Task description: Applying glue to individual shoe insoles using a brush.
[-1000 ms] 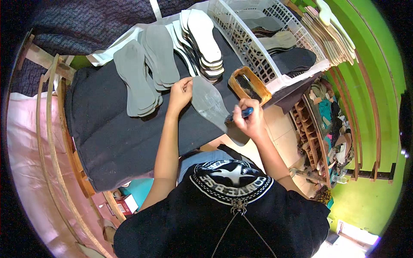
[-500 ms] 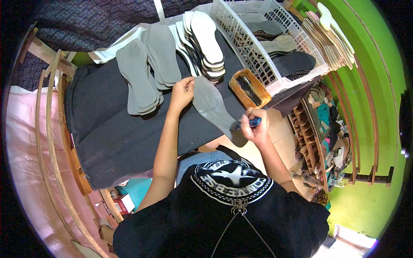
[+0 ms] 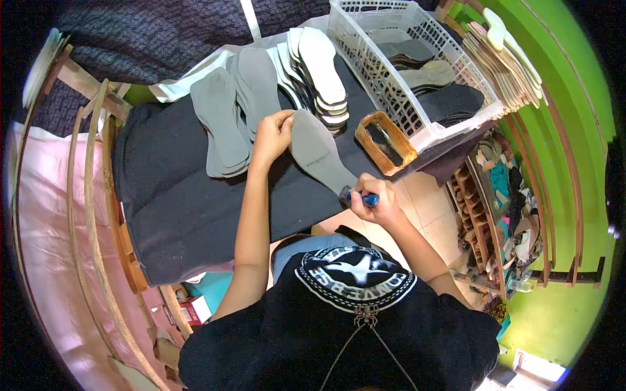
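A grey shoe insole (image 3: 314, 148) slants over the front edge of the dark-covered table. At its far end my left hand (image 3: 274, 135) is closed, thumb and fingers pinching the rim. My right hand (image 3: 378, 203) wraps round a blue-handled brush (image 3: 371, 199), with its bristle end against the near end of the insole. That hand and the brush hide part of this end. Just beyond my right hand stands an open, stained tan container (image 3: 369, 151) with dark, shiny contents. Past my left hand lie two stacks of grey insoles (image 3: 220, 114) and a stack of white ones (image 3: 323, 68).
A white perforated plastic basket (image 3: 370, 73) holds more insoles at the back right. Beside it lean several thin sole-shaped pieces (image 3: 499, 68). A cluttered wooden rack (image 3: 479, 228) stands lower right near the green wall. Wooden rails (image 3: 91, 195) run along the left.
My right hand and the brush have shifted left across the insole's near end, now covering more of it. My left hand keeps its pinch. The whole view has shifted slightly.
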Demonstrator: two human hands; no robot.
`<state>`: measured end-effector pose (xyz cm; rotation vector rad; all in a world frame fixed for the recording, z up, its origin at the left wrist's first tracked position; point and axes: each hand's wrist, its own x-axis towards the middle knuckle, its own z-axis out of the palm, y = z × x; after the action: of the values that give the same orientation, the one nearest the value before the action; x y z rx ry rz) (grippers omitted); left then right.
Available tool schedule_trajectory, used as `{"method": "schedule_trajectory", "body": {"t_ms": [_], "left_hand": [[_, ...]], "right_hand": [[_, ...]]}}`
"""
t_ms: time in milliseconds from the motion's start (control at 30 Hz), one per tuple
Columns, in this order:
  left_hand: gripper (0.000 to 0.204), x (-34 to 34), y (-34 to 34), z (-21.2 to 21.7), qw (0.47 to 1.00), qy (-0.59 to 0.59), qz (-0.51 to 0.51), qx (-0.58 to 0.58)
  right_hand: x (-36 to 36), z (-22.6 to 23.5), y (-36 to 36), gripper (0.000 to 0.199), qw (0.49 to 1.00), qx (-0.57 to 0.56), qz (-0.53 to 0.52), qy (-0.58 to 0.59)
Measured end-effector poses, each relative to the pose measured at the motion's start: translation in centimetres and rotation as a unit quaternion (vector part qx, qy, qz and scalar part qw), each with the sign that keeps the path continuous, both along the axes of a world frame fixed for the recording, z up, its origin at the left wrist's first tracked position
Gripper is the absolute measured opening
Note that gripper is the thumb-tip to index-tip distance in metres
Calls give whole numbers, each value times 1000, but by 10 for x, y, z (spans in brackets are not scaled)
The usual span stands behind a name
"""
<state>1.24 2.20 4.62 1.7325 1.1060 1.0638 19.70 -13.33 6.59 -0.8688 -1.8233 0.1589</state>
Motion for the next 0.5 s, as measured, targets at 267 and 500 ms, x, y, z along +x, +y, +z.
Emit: {"method": "schedule_trajectory", "body": {"t_ms": [267, 500], "left_hand": [[19, -18, 11, 2, 991, 31, 103, 78], [19, -26, 15, -5, 993, 27, 114, 10]], "right_hand": [[-34, -6, 40, 31, 999, 19, -6, 47], [-15, -11, 17, 32, 999, -10, 29, 20]]}}
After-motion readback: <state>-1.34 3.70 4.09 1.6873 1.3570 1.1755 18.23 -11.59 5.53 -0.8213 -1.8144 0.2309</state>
